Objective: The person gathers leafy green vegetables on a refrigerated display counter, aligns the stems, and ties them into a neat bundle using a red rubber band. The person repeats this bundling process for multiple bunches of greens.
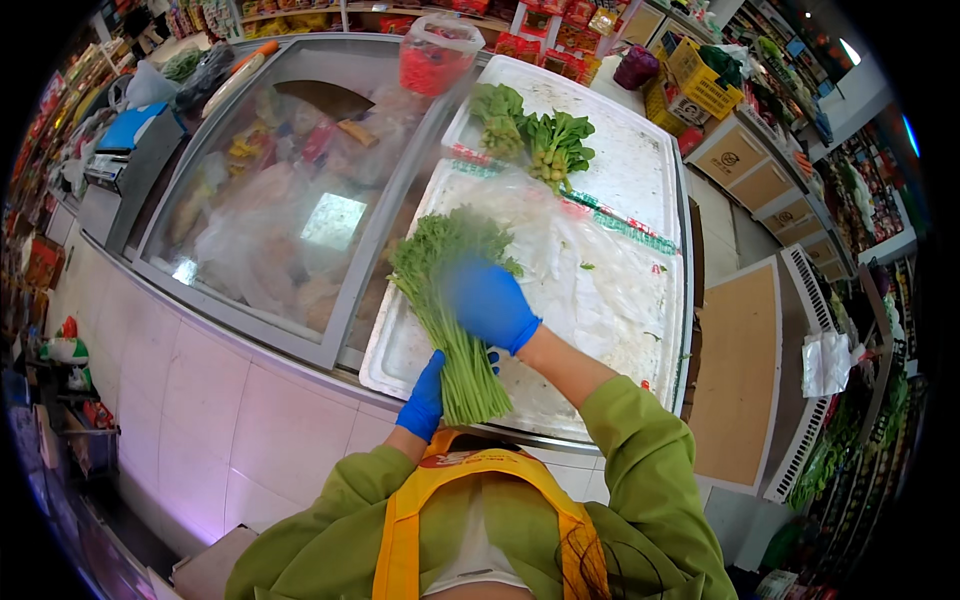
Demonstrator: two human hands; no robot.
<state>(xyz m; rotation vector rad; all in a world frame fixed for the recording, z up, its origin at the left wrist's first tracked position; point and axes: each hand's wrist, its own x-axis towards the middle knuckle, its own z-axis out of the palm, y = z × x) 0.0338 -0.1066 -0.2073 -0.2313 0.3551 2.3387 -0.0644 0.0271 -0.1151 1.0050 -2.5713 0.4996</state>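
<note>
A large bunch of leafy greens with long thin stems (465, 367) slants across the near left part of a white foam lid (630, 341). My left hand (426, 397), in a blue glove, holds the stems near their lower end, its fingers partly hidden behind them. Over the upper stems and leaves lies my right hand (491, 300), gloved in blue too and blurred; its fingertips cannot be made out. Crumpled clear plastic film (570, 255) covers part of the lid. Two small bunches of greens, one paler (499, 124) and one darker (559, 146), lie farther back.
A glass-topped chest freezer (277, 202) extends to the left, with a cleaver (326, 97) on its glass. Behind stands a plastic tub with red contents (439, 56). Another foam lid (630, 142) lies at the back. Yellow crates (701, 79) and vegetable shelves are at the right.
</note>
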